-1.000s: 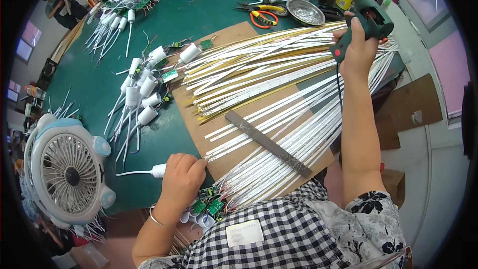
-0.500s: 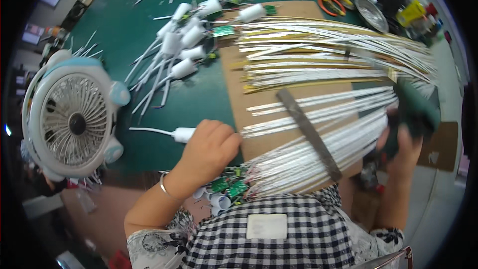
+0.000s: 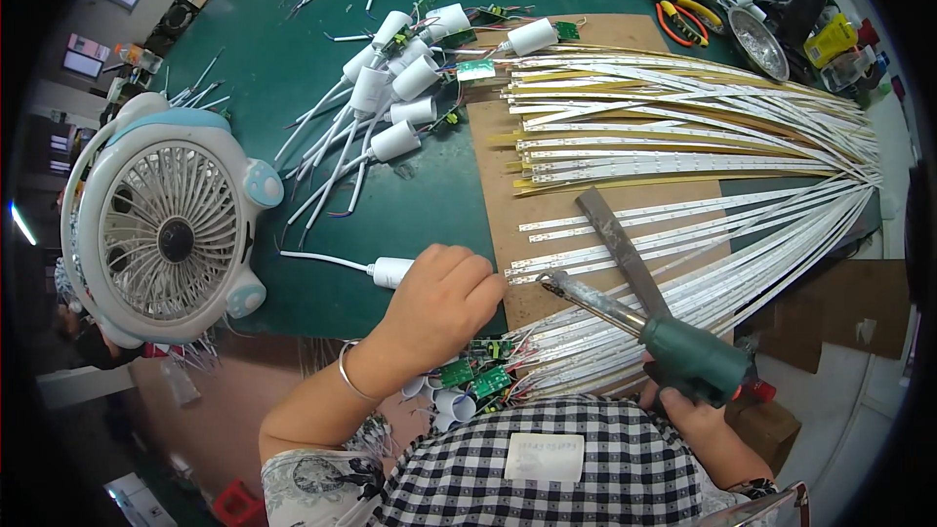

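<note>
My left hand [image 3: 444, 301] is closed at the left ends of the white LED strips [image 3: 556, 266], its fingertips hidden. From under it sticks out a white plastic cylinder [image 3: 390, 271] with a white cable; what the fingers pinch I cannot make out. My right hand [image 3: 691, 412] grips a dark green soldering gun [image 3: 688, 356], whose metal tip reaches left over the strips, close to the left hand. A flat dark metal bar [image 3: 625, 252] lies across the strips. Green circuit boards [image 3: 491, 381] with thin wires sit at the strips' near left ends.
A white and blue fan [image 3: 176, 239] stands at the left. Several white cylinders with cables [image 3: 369, 91] lie behind my left hand. More strips on yellow backing [image 3: 625, 176] cover the brown board [image 3: 488, 146]. Pliers [image 3: 683, 21] and a metal dish [image 3: 758, 44] sit at the back right.
My right hand has brought the soldering gun from the strips' far right end leftward and nearer to me. The left hand stays by the same strip ends; the whole view has shifted slightly.
</note>
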A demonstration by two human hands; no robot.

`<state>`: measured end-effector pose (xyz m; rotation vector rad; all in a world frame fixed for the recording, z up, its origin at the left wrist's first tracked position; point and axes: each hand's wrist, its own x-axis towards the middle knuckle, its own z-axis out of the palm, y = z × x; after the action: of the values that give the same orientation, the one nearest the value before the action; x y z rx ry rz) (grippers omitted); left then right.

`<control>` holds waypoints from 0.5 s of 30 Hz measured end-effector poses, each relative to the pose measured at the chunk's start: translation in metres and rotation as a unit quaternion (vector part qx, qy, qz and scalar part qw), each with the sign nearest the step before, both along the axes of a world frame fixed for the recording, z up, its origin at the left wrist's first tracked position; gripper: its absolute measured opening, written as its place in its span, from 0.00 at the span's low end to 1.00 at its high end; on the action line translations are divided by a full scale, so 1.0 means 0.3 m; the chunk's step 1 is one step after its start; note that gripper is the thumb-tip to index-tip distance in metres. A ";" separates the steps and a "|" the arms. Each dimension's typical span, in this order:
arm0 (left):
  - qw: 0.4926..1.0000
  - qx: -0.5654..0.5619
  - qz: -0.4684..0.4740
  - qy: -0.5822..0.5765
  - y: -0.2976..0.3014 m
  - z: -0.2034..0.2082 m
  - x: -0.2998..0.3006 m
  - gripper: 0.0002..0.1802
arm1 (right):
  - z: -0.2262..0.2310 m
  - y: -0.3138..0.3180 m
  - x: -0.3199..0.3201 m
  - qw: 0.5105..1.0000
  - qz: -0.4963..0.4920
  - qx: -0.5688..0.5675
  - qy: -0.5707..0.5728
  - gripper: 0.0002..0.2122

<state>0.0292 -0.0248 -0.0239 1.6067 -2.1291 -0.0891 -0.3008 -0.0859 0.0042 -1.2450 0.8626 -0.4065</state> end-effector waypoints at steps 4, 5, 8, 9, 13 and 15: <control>1.000 0.005 0.004 -0.006 -0.001 0.000 0.000 0.14 | 0.010 0.000 0.012 0.999 0.022 0.012 0.039 0.25; 1.000 0.006 0.007 -0.007 0.000 -0.001 -0.001 0.14 | 0.008 0.002 0.012 0.999 0.020 0.013 0.041 0.25; 0.999 -0.008 0.042 -0.001 -0.004 0.008 -0.010 0.14 | 0.003 0.004 0.014 0.999 0.021 0.001 0.039 0.25; 0.998 0.002 0.059 0.007 -0.005 0.015 -0.014 0.14 | 0.004 0.005 0.014 0.999 0.021 -0.002 0.040 0.25; 0.995 0.045 0.088 0.031 -0.003 0.024 -0.019 0.12 | 0.018 0.005 0.022 0.999 0.011 -0.004 0.035 0.21; 0.993 0.060 0.088 0.043 0.001 0.022 -0.017 0.11 | 0.034 0.002 0.050 1.000 -0.016 -0.005 0.016 0.14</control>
<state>0.0241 -0.0247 -0.0174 1.8181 -1.9418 -0.2294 -0.2859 -0.0853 0.0143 -1.2512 0.9098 -0.4175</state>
